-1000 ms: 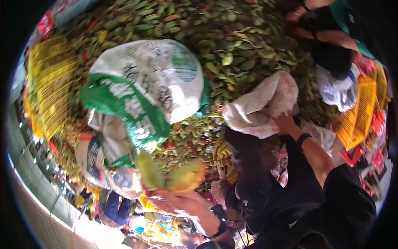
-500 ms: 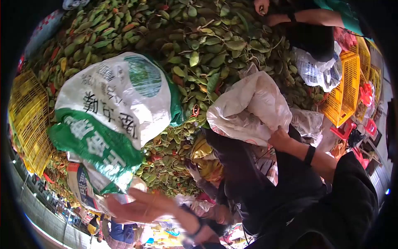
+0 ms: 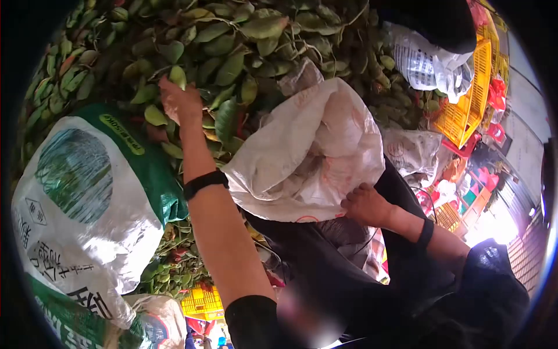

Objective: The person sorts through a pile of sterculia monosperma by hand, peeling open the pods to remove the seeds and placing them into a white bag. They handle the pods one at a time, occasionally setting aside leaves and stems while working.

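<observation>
My left hand (image 3: pixel 181 103) reaches into a heap of flat green leaf-like pieces (image 3: pixel 218 49), its fingers closed on a yellow-green leaf (image 3: pixel 178 77). A black band circles that wrist. An open white sack (image 3: pixel 317 151) lies over my lap, its mouth facing up. At the sack's lower right rim is my right hand (image 3: pixel 367 206), gripping the edge with curled fingers. Left of my forearm stands a large white and green printed bag (image 3: pixel 87 192); what is in it is hidden.
Yellow crates (image 3: pixel 471 96) stand at the right beside a white plastic bag (image 3: pixel 433 61). A crumpled translucent bag (image 3: pixel 412 152) lies right of the sack. Another printed sack (image 3: pixel 160 320) is at the lower left. Part of a person's dark clothing (image 3: pixel 433 20) shows at the top right.
My left hand has moved from the lower left up into the heap and closed on a leaf. My right hand still grips the sack. The view has shifted, placing the printed bag lower left.
</observation>
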{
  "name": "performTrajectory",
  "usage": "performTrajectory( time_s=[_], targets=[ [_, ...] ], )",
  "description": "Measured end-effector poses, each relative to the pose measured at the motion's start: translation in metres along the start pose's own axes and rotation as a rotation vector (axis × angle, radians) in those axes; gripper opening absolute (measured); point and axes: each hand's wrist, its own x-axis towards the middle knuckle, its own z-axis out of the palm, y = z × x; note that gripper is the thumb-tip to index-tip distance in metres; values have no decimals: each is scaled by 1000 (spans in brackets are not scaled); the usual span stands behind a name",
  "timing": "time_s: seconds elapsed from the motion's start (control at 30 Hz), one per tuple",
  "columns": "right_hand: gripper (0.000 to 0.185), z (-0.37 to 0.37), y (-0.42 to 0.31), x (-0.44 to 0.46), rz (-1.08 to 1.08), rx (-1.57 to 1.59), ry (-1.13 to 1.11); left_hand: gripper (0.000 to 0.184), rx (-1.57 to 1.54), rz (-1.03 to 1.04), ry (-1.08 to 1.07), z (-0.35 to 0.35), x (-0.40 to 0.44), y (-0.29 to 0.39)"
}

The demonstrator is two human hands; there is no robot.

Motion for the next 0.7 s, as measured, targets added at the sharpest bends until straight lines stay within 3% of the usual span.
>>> performTrajectory(
  time_s=[0.03,0.07,0.13,0.17,0.23,0.3,0.53,0.6,0.63,0.7],
  targets=[
    [26,-2,-1,-2,0,9,-3,62,21,-124,-66,-6,7,2],
    [26,-7,-3,-3,-13,47,16,62,31,-121,-62,-18,3,4],
    [26,-29,-6,2,-41,77,61,54,-591,-297,-116,-48,-9,-4],
    [25,-44,-10,4,-27,206,89,54,-582,-285,-104,-62,-14,-10],
    [24,-67,-19,11,-32,339,116,46,-1253,-544,-295,-94,-28,-21],
    [20,-92,-19,28,-135,474,429,41,-1278,-586,-300,-119,-42,-12],
    [24,-178,-25,103,-56,774,478,22,-1620,-791,-190,-120,-62,-31],
    [45,-185,-34,122,-135,779,634,22,-1688,-857,-220,-127,-69,-21],
    [45,-187,-39,134,-130,789,624,23,-1756,-918,-241,-132,-78,-17],
    [74,-196,-49,148,-147,843,719,25,-1780,-898,-334,-137,-106,-13]
  ],
)
